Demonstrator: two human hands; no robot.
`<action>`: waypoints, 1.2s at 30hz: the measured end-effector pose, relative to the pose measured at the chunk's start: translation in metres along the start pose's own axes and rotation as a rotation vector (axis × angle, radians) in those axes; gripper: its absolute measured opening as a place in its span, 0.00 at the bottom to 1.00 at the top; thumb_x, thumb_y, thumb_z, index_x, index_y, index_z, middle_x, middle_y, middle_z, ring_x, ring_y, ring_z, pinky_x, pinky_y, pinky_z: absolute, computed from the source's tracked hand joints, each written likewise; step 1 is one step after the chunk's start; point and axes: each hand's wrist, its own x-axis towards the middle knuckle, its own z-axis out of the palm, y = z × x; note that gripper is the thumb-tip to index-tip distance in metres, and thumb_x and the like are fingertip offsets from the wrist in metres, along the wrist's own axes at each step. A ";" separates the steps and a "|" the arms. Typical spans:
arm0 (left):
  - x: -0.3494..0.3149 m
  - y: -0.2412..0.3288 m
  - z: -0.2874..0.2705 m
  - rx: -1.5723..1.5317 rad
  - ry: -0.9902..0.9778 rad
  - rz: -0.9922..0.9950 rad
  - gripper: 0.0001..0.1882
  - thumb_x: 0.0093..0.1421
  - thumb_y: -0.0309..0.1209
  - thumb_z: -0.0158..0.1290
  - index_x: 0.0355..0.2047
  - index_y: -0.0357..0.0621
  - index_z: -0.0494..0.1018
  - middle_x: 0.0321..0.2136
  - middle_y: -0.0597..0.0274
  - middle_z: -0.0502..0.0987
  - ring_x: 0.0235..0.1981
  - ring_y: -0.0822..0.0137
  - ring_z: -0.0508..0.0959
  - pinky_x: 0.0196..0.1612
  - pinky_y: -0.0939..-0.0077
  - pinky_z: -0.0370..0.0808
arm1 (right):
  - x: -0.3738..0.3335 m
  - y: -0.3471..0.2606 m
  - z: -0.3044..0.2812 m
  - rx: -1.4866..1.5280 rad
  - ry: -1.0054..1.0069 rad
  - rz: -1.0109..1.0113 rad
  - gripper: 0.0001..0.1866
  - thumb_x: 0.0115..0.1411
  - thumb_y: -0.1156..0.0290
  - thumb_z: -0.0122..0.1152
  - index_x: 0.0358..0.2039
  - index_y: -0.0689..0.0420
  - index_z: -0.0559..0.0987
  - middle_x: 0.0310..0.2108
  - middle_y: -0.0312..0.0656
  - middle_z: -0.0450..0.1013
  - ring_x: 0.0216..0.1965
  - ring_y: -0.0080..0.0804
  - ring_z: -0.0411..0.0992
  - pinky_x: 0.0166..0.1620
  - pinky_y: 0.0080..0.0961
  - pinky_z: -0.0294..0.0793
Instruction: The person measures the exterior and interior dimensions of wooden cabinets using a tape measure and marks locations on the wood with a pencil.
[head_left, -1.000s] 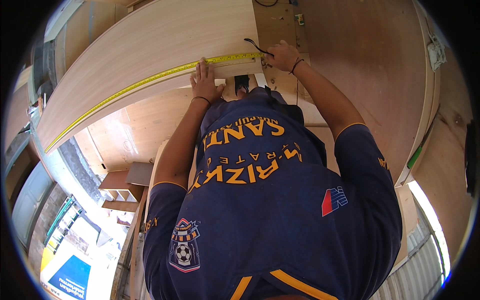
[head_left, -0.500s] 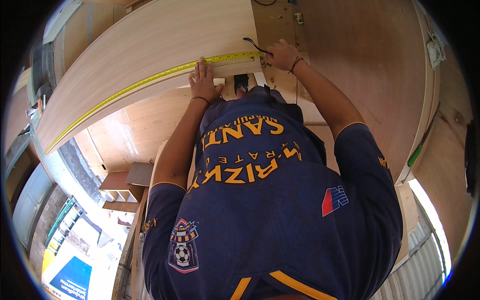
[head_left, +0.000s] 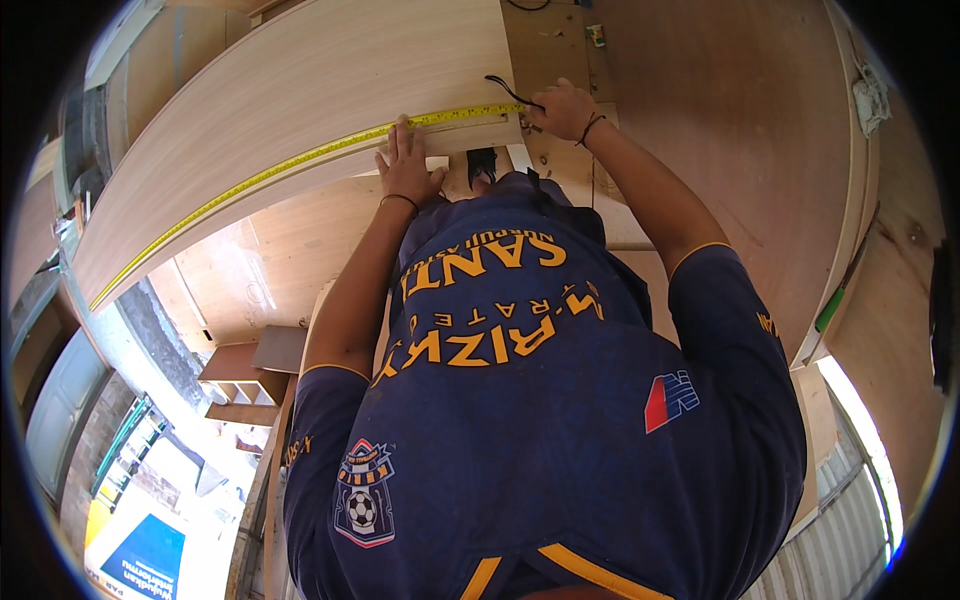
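A pale wood-grain board (head_left: pixel 300 80) lies in front of me and reaches off to the far left. Stretched along its near edge is the yellow blade of a tape measure (head_left: pixel 262 177). My right hand (head_left: pixel 564 110) is closed at the blade's right end, just past the board's corner. The tape's case is mostly hidden in that hand, and a black wrist strap (head_left: pixel 508 88) loops out over the board. My left hand (head_left: pixel 407 168) rests on the near edge with its fingers stretched out, fingertips touching or right beside the blade.
A large brown wood panel (head_left: pixel 725 150) fills the right side. Lower left stand a small brown shelf unit (head_left: pixel 243 385) and a blue-and-white printed sheet (head_left: pixel 143 560). Something green (head_left: pixel 829 310) lies by the right panel's edge. A white cloth or bag (head_left: pixel 872 105) hangs at the far right.
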 end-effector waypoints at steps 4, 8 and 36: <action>0.000 0.001 -0.002 -0.005 -0.018 -0.006 0.43 0.47 0.46 0.54 0.60 0.49 0.47 0.63 0.59 0.35 0.64 0.57 0.37 0.59 0.43 0.44 | 0.002 0.002 0.003 0.002 0.008 -0.009 0.16 0.55 0.55 0.47 0.37 0.46 0.78 0.34 0.38 0.74 0.43 0.39 0.67 0.44 0.39 0.69; 0.001 0.001 -0.004 -0.008 -0.023 0.000 0.42 0.48 0.46 0.53 0.60 0.48 0.48 0.63 0.58 0.36 0.64 0.57 0.38 0.59 0.43 0.43 | 0.003 0.004 0.005 -0.008 0.008 -0.017 0.16 0.55 0.54 0.47 0.37 0.46 0.78 0.34 0.38 0.74 0.44 0.39 0.66 0.44 0.38 0.69; 0.020 0.037 -0.034 0.172 -0.278 -0.097 0.38 0.52 0.51 0.48 0.61 0.65 0.46 0.60 0.35 0.39 0.61 0.37 0.40 0.54 0.32 0.42 | 0.001 0.002 -0.003 0.003 -0.030 -0.003 0.16 0.54 0.53 0.49 0.37 0.47 0.77 0.36 0.37 0.73 0.46 0.39 0.65 0.46 0.36 0.68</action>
